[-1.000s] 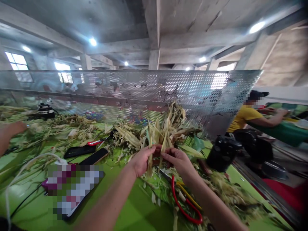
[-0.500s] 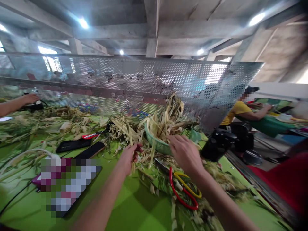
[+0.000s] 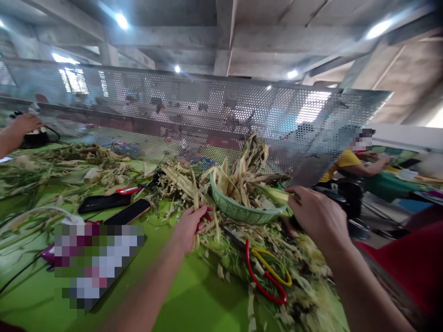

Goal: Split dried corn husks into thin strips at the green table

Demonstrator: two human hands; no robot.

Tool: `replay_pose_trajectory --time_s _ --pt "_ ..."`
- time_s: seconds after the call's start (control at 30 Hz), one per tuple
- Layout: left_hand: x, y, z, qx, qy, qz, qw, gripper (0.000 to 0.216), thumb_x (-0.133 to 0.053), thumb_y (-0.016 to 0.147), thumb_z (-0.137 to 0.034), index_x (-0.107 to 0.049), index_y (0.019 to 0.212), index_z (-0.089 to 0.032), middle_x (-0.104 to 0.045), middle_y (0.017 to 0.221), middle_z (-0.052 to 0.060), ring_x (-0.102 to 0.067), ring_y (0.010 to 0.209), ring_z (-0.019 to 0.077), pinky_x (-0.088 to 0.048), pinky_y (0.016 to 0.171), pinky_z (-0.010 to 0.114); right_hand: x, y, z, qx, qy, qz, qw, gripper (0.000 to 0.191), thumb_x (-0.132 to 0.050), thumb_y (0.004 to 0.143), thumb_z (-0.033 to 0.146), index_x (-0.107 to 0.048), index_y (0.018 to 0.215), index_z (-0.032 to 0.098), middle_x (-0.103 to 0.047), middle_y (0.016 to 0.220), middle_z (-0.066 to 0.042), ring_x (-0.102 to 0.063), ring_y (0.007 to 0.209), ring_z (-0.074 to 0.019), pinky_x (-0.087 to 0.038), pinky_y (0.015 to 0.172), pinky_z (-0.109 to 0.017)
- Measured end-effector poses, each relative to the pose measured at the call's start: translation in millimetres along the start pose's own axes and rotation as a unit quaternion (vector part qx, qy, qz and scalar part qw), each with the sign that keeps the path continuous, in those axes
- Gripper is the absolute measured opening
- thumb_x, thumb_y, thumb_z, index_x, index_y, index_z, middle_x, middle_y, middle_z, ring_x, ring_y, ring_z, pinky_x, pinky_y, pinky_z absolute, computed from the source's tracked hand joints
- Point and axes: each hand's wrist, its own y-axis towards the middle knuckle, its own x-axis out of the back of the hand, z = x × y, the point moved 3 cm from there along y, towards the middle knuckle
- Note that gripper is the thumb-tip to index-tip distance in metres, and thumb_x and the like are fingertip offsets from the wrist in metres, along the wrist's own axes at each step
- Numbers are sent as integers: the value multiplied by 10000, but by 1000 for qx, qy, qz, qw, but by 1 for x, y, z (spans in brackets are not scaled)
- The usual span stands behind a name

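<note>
My left hand [image 3: 191, 228] is closed round a narrow strip of dried corn husk [image 3: 195, 191], which stands up above the fingers and pokes out below them. At the right rim of a green plastic basket [image 3: 238, 211], my right hand [image 3: 319, 216] pinches the end of a pale green husk [image 3: 275, 193]. Dry husks [image 3: 244, 177] fill the basket and rise above its rim. In front of it lies a pair of scissors with one red and one yellow handle [image 3: 248, 269], its blades partly under scraps.
Husk scraps [image 3: 93, 166] spread over the green table [image 3: 187, 295]. At left lie two dark phones [image 3: 128, 216], a red cutter [image 3: 129, 190] and a cable [image 3: 34, 214]. A perforated metal screen [image 3: 194, 115] stands behind. Another person's hand [image 3: 27, 123] is at far left; a person in yellow sits right.
My right hand has moved right, from over the basket's front rim to beyond its right edge, and now pinches a pale green husk. My left hand keeps its husk strip. The view has shifted slightly.
</note>
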Motion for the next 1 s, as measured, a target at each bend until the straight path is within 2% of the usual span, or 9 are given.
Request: replay_pose_trajectory --time_s 0.1,0.17,0.27,0.37,0.53,0.63,0.77,0.87,1.0 --pt "-8 -4 -1 -10 3 40 999 348 -752 697 -415 -703 853 -107 -603 704 36 -293 445 18 -189 420 188 23 -9 9 6 89 -92 992 227 -526 859 277 -685 1015 232 -729 940 -105 -649 809 -296 -388 638 -366" --pt "-14 -8 -1 -15 10 58 998 361 -751 707 -426 -708 898 -122 -629 755 48 -291 458 17 -210 433 188 23 -17 22 23 239 -113 964 237 -536 876 320 -659 1063 242 -712 913 -78 -641 782 -248 -427 685 -347" --pt "-22 -15 0 -15 29 61 998 420 -760 703 -442 -701 1004 -156 -667 893 67 -318 488 19 -234 451 187 -3 -31 51 32 426 -53 903 234 -564 863 345 -647 1048 228 -693 928 -60 -632 788 -216 -460 691 -312" --pt "-25 -17 5 -4 43 43 998 525 -785 667 -463 -660 1096 -188 -680 931 54 -376 500 30 -237 449 191 -38 -48 82 33 502 24 864 225 -575 849 323 -634 1039 217 -691 925 -55 -635 823 -210 -477 738 -308" --pt "-20 -7 9 -67 56 -24 996 465 -790 680 -349 -636 1090 -191 -707 1023 74 -636 838 163 -466 726 247 -67 -70 110 39 520 118 845 304 -593 807 279 -579 1107 234 -695 906 -40 -652 803 -209 -488 723 -294" --pt "-19 -5 8 -92 74 -33 992 364 -741 711 -253 -649 1054 -175 -720 1018 91 -650 942 223 -479 864 324 -63 -72 112 63 452 126 881 302 -596 779 262 -569 1079 228 -697 875 -31 -647 733 -202 -478 689 -301" --pt "-22 -11 2 -98 105 -25 989 288 -670 743 -221 -664 1027 -177 -722 1001 85 -649 944 223 -474 867 315 -53 -70 108 71 372 94 921 216 -585 764 270 -590 972 211 -687 806 -29 -630 695 -207 -456 669 -316" --pt "-23 -17 -2 -79 134 -38 987 265 -647 745 -250 -672 1000 -181 -715 958 79 -643 887 207 -477 785 275 -54 -67 106 41 430 127 893 165 -564 776 288 -617 906 201 -687 793 -29 -629 705 -201 -468 657 -305" --pt "-20 -17 -2 -66 150 -37 986 221 -591 759 -288 -674 935 -182 -692 836 55 -616 762 173 -461 672 242 -65 -62 102 -46 555 205 805 183 -602 711 289 -643 847 173 -664 737 -23 -599 661 -183 -489 613 -289"
